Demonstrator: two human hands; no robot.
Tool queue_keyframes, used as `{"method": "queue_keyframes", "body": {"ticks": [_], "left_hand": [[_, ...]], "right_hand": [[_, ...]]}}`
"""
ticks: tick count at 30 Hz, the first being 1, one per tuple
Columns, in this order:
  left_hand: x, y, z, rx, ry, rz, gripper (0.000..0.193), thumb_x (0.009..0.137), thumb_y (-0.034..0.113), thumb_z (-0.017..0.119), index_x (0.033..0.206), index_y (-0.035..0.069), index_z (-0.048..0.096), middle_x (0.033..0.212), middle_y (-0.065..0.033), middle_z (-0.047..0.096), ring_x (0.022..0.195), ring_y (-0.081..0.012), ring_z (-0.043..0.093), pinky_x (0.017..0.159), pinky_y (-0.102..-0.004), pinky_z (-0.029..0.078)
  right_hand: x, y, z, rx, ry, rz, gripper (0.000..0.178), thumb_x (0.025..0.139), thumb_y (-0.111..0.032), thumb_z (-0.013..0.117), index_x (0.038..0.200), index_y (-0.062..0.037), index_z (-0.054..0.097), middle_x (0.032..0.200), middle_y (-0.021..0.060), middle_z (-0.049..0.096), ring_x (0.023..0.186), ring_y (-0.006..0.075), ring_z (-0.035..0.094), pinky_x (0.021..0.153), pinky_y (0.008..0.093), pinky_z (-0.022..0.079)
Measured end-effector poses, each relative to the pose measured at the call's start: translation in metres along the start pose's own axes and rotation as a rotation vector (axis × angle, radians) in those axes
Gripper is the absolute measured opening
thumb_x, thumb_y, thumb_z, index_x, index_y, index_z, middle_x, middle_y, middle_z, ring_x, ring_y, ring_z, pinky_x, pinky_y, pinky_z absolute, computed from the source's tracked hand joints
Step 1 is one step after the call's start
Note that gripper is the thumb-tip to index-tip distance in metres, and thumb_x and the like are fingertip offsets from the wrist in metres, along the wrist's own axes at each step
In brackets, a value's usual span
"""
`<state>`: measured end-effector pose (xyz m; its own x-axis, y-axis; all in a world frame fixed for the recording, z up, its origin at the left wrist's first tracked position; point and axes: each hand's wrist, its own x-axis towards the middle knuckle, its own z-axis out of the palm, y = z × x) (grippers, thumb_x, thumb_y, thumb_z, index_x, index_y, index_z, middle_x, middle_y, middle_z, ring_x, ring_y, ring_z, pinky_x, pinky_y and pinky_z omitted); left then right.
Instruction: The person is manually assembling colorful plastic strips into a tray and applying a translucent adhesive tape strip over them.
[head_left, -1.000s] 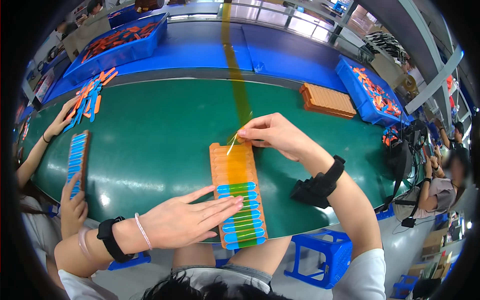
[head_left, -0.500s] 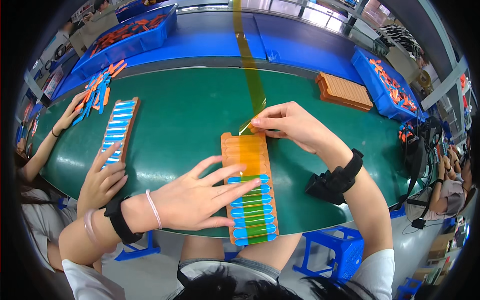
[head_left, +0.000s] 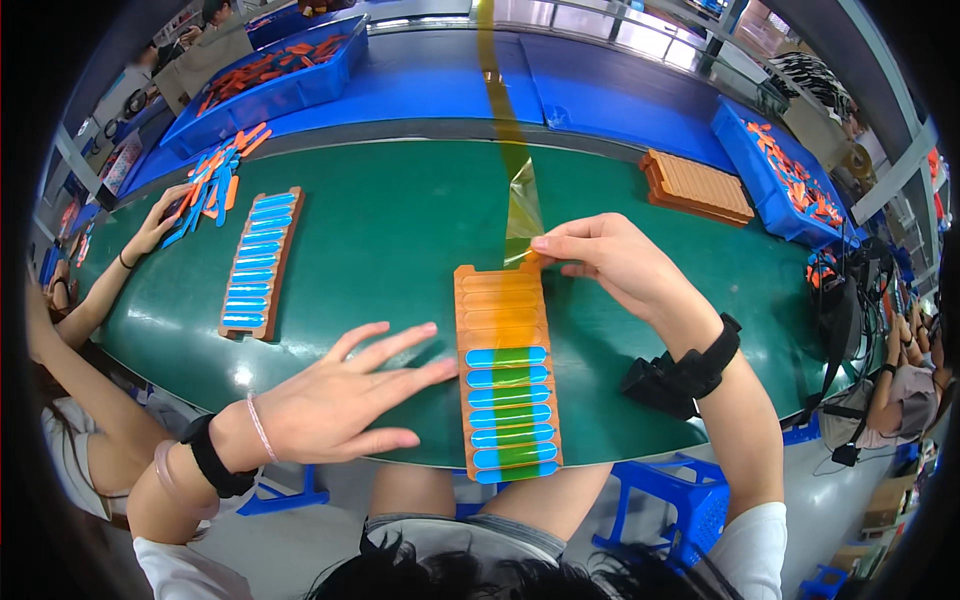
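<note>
On green belt: right hand (head_left: 610,262) pinches thin yellow film strip (head_left: 521,215), flimsy, clingy, best held by edge; left hand (head_left: 345,400) spread beside stiff orange tray (head_left: 503,305).

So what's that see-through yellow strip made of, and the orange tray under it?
The yellow strip looks like thin, glossy plastic tape: the green belt shows through it, and it crinkles near the right hand pinching it. The orange tray looks like stiff, matte moulded plastic, with even ribbed slots holding blue pieces. It could be another rigid material; the picture leaves that open.
</note>
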<state>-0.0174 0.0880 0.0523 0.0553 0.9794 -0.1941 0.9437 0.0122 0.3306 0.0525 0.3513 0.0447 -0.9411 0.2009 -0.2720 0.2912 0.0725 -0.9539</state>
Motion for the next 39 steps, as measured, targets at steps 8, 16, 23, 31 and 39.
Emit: {"method": "queue_keyframes", "body": {"ticks": [8,16,23,31,39], "left_hand": [[0.012,-0.008,0.007,0.246,0.267,-0.047,0.06,0.063,0.006,0.062,0.118,0.001,0.037,0.125,-0.0121,0.034,0.12,-0.033,0.025,0.093,-0.0406,0.03],[0.058,0.008,-0.006,-0.217,0.38,0.182,0.048,0.073,0.005,0.054,0.118,-0.001,0.037,0.121,-0.0161,0.04,0.114,-0.0271,0.038,0.092,-0.0343,0.033],[0.035,0.063,-0.024,-1.53,0.39,0.044,0.026,0.085,0.014,0.048,0.104,-0.003,0.05,0.099,-0.0057,0.056,0.089,-0.0085,0.051,0.076,-0.022,0.043],[0.001,0.084,-0.011,-1.639,0.396,-0.174,0.02,0.081,0.009,0.054,0.098,-0.002,0.055,0.084,-0.0028,0.06,0.067,-0.0018,0.051,0.058,-0.0145,0.041],[-0.027,0.085,0.002,-1.688,0.393,-0.199,0.024,0.083,0.009,0.05,0.104,-0.002,0.051,0.08,-0.0008,0.058,0.066,-0.0009,0.047,0.056,-0.0161,0.037]], "right_hand": [[-0.042,-0.052,0.008,0.387,-0.163,-0.201,0.019,0.082,-0.014,0.05,0.089,0.0031,0.054,0.087,0.0121,0.058,0.074,0.0191,0.059,0.059,0.0312,0.05],[-0.08,-0.093,0.003,0.311,-0.099,-0.359,0.022,0.083,-0.015,0.047,0.09,0.0041,0.054,0.088,0.0137,0.058,0.074,0.0179,0.059,0.056,0.0291,0.052],[-0.085,-0.086,0.005,0.295,-0.129,-0.298,0.022,0.081,-0.015,0.051,0.091,0.0036,0.055,0.09,0.0125,0.058,0.077,0.0183,0.059,0.06,0.0293,0.051],[-0.09,-0.052,0.013,-0.413,0.271,-0.041,0.063,0.079,-0.038,0.053,0.116,0.0096,0.034,0.086,0.0228,0.057,0.071,0.0279,0.061,0.061,0.0312,0.05],[-0.098,0.02,0.086,-1.174,-0.05,-0.315,0.077,0.07,-0.026,0.057,0.123,0.0122,0.017,0.122,0.0351,0.025,0.089,0.041,0.046,0.063,0.0436,0.047]]}}
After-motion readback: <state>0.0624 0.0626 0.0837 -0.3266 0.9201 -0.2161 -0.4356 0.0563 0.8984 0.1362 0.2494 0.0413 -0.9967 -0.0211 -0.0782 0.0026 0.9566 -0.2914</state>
